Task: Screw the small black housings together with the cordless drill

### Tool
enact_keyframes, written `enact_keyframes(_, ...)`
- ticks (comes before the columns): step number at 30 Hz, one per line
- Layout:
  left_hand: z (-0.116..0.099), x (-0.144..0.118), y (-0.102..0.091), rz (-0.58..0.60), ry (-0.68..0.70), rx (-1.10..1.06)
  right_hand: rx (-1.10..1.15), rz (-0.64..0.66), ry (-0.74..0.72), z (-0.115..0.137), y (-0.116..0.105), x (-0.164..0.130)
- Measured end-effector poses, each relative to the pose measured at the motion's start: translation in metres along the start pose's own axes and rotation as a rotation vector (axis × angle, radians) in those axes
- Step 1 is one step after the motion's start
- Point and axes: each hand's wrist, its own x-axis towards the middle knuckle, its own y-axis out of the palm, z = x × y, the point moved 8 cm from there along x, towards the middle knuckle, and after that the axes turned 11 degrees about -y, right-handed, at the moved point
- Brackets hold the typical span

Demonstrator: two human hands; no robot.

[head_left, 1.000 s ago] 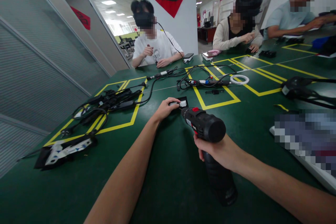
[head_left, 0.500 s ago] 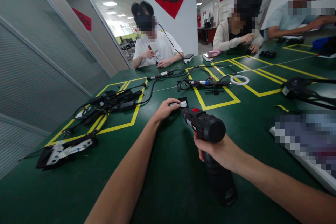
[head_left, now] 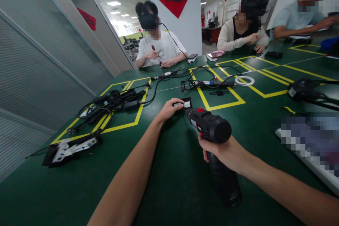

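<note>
My right hand point(head_left: 225, 153) grips the handle of a black cordless drill point(head_left: 212, 129) with a red switch, its nose pointing away from me at a small black part with a white piece point(head_left: 184, 104) on the green table point(head_left: 172, 183). My left hand point(head_left: 169, 109) rests on that part and pins it down with the fingers. The drill's tip sits at the part's near right edge; the bit itself is too small to make out.
A tangle of black cables and adapters point(head_left: 113, 100) lies left inside yellow tape lines. A black-and-white device point(head_left: 71, 148) sits near the left edge. More cables and a white ring point(head_left: 244, 80) lie beyond. Three other people sit across the table. A blurred object point(head_left: 309, 141) lies right.
The view has shifted slightly; both hands stay in the same hold on the drill and the small part.
</note>
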Motion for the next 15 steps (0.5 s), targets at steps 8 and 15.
enact_keyframes(8,-0.0005,-0.0005,-0.0003,-0.001,0.001,-0.008,-0.002,0.012,0.001,0.0027,0.0007,-0.0021)
enact_keyframes(15,-0.0009,-0.0018,-0.0007,-0.008,-0.012,-0.017,-0.009,0.026,-0.04,0.0047,0.0016,0.0001)
